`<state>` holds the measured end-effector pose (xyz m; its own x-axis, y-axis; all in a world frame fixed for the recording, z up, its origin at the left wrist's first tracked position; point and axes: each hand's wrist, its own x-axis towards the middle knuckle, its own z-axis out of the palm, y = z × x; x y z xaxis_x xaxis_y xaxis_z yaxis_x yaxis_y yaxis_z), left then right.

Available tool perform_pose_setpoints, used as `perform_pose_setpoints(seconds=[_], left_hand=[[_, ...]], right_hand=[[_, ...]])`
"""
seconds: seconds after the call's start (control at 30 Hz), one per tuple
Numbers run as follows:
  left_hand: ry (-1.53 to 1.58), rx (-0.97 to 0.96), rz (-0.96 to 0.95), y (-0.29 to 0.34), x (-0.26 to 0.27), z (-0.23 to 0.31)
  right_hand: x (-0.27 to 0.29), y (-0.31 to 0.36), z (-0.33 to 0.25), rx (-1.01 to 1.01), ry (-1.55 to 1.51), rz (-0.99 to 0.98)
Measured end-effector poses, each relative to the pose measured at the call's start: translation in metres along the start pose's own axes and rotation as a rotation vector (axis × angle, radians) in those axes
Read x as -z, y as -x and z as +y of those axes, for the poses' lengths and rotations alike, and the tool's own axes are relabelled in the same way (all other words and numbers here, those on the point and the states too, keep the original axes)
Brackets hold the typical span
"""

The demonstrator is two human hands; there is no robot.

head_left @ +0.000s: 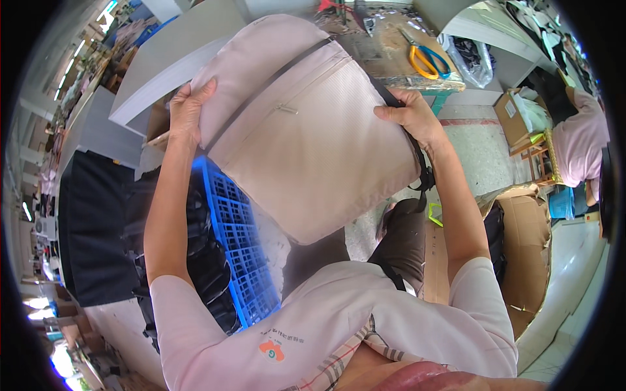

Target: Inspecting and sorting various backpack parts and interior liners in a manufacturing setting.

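A pale beige-pink backpack (306, 163) hangs tilted in front of me, held up between both hands. Across its upper part runs a dark strip, and below that a zipper with a small metal pull (287, 109). My left hand (189, 112) grips the left edge, thumb on the front face. At the right edge, my right hand (417, 118) is closed on the side where a black strap (385, 93) runs; its thumb lies over the front. More black webbing (425, 179) dangles below that hand. The back of the bag is hidden.
Scissors with orange and blue handles (427, 62) lie on a worn wooden table (385, 45) beyond the bag. A blue plastic crate (238, 241) with black items stands at left. An open cardboard box (525, 247) is at right. Another person (580, 140) sits far right.
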<state>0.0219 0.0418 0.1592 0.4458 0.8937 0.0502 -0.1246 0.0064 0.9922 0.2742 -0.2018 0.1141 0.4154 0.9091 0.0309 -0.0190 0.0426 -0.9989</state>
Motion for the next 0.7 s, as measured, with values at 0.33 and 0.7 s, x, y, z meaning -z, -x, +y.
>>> perform_pose_setpoints(seconds=[0.33, 0.7], left_hand=[[-0.007, 0.035, 0.092, -0.041, -0.029, -0.012], [-0.023, -0.025, 0.207, -0.061, -0.033, -0.031]], right_hand=[[0.035, -0.029, -0.009, -0.308, -0.328, -0.061], [0.035, -0.038, 0.000, -0.411, -0.635, -0.171]])
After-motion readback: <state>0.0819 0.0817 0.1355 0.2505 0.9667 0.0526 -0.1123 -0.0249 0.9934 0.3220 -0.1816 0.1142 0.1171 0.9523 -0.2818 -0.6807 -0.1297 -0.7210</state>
